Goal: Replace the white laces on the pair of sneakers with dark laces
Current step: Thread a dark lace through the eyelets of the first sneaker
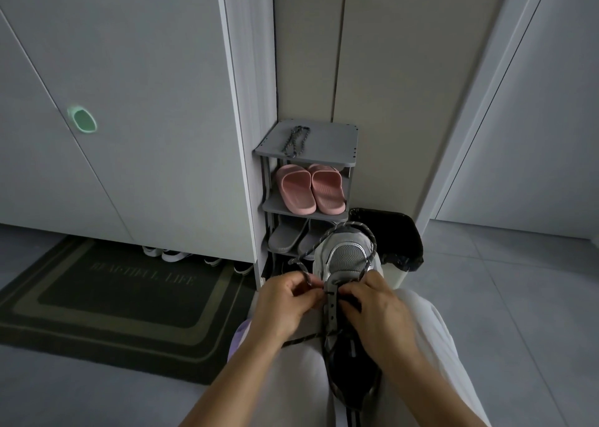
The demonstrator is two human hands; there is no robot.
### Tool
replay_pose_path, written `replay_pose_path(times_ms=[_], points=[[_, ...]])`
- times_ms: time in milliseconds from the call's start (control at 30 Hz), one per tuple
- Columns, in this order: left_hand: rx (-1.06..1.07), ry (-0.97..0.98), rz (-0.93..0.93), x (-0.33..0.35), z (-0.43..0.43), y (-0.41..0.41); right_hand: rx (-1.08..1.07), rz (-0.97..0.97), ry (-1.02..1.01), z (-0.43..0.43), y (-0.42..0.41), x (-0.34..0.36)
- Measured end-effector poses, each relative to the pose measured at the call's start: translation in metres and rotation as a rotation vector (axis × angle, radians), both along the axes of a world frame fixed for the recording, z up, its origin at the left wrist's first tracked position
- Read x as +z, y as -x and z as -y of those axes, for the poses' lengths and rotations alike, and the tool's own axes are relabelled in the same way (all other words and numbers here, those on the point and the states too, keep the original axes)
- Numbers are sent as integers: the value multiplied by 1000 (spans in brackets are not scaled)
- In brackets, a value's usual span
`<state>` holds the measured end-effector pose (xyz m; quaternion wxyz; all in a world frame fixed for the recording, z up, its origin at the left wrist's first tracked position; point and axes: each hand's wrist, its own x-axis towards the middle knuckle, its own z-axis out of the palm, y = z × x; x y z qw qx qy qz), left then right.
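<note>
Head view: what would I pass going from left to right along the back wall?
Green oval on the cupboard door → shoe rack → bin.

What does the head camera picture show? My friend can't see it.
A person's left hand pinches a dark lace at the eyelets of a grey sneaker; the right hand holds it. Behind, a shoe rack holds pink slippers, a spare lace on top.

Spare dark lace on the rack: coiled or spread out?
Coiled: the spare dark lace lies bundled on top of the shoe rack.
</note>
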<state>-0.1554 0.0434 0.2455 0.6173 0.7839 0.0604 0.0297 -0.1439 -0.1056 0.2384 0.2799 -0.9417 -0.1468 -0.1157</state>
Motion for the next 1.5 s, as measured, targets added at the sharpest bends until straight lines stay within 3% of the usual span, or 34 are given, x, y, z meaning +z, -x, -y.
replay_pose_path(times_ms=[300,433,933,1100,1200,1300,1500], points=[[-57,-244,-8,1,-2,-10,5,-1,-89,1,-4,-8],[-28,-135,1,3,-1,-12,21,-1,-84,1,-5,-7],[-19,-131,-3,-10,6,-14,59,26,-123,4,-10,-10],[-5,220,-65,-13,10,-5,127,-69,-115,8,-17,-6],[85,579,-119,-11,12,-5,133,-276,-310,19,-15,8],[179,919,-33,0,-3,-11,55,-431,-549,40,-13,4],[76,1052,151,0,-50,-9,-146,-490,-1372,103,-10,-3]])
